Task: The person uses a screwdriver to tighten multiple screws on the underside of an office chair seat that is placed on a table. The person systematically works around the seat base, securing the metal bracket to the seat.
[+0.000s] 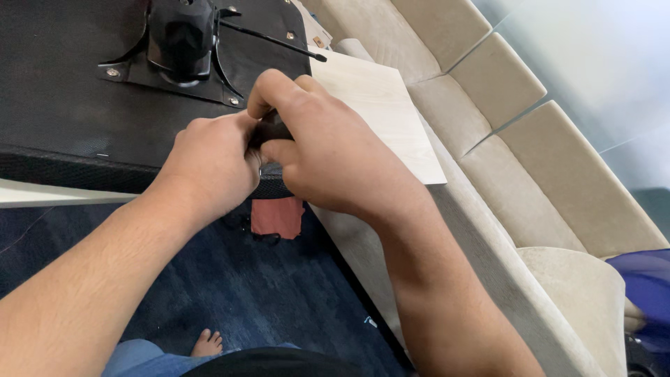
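An upturned black chair seat (63,105) lies in front of me, its black metal tilt mechanism (183,42) bolted on top with a thin lever sticking out to the right. Both hands meet at the seat's near right corner. My right hand (321,150) is closed around a small dark handle-like tool (271,129), mostly hidden by the fingers. My left hand (213,164) pinches the same spot from the left, fingers curled against the tool and the seat's edge.
A pale wooden board (391,112) lies under the seat's right side, resting on a beige sofa (530,174). Below are blue carpet (230,286), a reddish cloth piece (278,216), my bare foot (208,343) and a blue object (645,279) at the right edge.
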